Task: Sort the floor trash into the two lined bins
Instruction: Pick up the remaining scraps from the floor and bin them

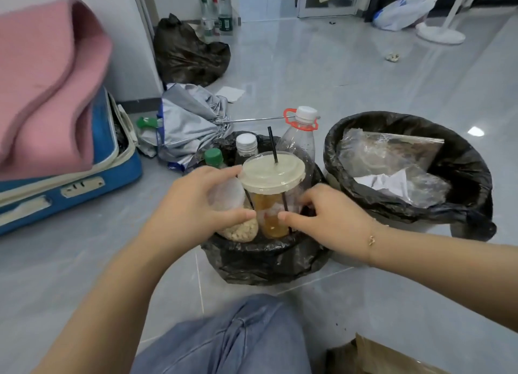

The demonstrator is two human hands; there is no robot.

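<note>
Head view: the left bin (260,258) stands just past a denim-clad knee (238,337). Over it, the left hand (201,202) curls around a lidded drink cup (273,194) (straw upright), which stands inside among bottles. The right hand (328,219) touches the cup's other side, fingers bent. Right of this bin, the second lined bin (462,205) holds plastic wrap. Beyond, a crumpled scrap (393,56) lies on the floor.

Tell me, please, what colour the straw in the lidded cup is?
Black; the straw shows best in the head view, standing through the cup lid.
</note>
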